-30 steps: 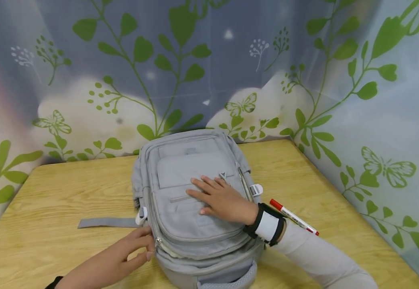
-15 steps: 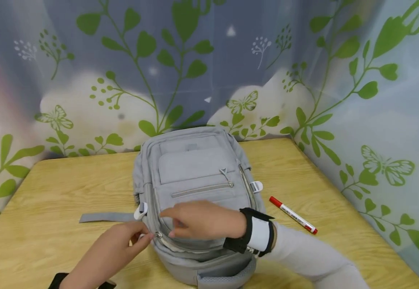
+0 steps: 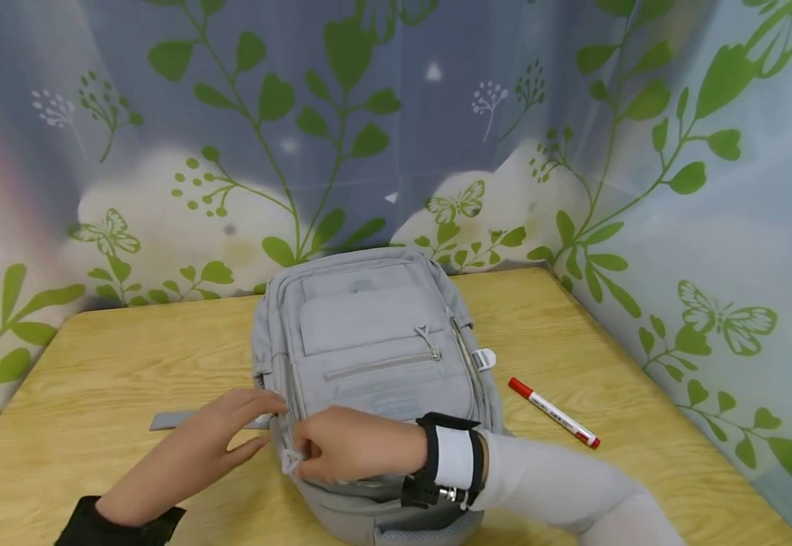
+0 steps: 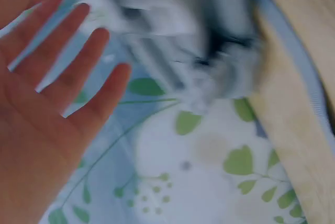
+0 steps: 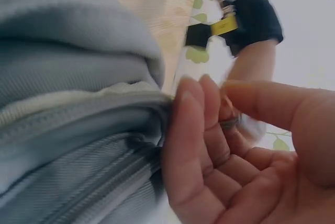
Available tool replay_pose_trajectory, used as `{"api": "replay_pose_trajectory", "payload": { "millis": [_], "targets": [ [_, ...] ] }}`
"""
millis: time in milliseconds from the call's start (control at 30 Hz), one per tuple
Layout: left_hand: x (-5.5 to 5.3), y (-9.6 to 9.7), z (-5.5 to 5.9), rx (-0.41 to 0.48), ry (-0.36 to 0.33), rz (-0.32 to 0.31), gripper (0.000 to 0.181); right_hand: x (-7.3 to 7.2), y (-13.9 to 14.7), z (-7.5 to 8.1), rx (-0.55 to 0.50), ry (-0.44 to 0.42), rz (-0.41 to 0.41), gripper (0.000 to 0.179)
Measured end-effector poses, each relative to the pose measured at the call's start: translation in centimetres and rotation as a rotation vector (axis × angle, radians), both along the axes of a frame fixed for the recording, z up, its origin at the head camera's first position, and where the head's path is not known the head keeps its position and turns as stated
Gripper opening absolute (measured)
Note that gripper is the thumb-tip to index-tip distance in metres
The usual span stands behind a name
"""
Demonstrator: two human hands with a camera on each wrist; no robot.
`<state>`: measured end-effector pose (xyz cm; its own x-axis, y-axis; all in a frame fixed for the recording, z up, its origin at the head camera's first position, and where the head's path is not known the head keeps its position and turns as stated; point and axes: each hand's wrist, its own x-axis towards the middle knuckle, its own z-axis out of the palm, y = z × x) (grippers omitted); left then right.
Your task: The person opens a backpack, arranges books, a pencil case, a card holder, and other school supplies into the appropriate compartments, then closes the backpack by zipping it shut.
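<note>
A grey backpack (image 3: 369, 326) lies on the table, its front pockets facing up. At its lower left corner, my right hand (image 3: 351, 446) pinches a zipper pull (image 3: 291, 460). Close up in the right wrist view, the curled fingers of this right hand (image 5: 209, 166) are beside the zipper track (image 5: 78, 114), whose edge stands apart from the fabric above. My left hand (image 3: 221, 432) hovers by the backpack's left side, apart from the pull. With fingers spread and straight, the left hand (image 4: 57, 93) holds nothing in the left wrist view.
A red and white marker (image 3: 554, 412) lies on the wooden table (image 3: 130, 356) right of the backpack. A grey strap (image 3: 171, 419) sticks out to the left. Behind and to the right hangs a leaf-patterned curtain (image 3: 396, 152).
My right hand has moved from resting flat on the backpack's front to the lower left zipper and grips its pull. My left hand has come off the zipper, up and left.
</note>
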<state>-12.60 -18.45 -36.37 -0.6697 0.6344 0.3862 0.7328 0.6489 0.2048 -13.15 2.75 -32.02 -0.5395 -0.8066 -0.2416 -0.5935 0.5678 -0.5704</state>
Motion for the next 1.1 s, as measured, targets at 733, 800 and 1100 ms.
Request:
{"api": "replay_pose_trajectory", "payload": {
  "millis": [733,800,1100],
  "targets": [
    [-1.7,1.2,-4.3,-0.016,0.277,-0.149,0.043,0.9,1.1,1.5,-0.067,-0.156,-0.034,0.017],
    [-1.9,0.7,-4.3,-0.013,0.298,-0.131,0.044,1.2,1.6,1.6,-0.067,-0.172,-0.039,0.016],
    [-2.6,-1.0,-4.4,0.009,0.262,-0.083,0.034,2.2,6.5,1.0,-0.138,-0.246,-0.057,0.016]
  ]
}}
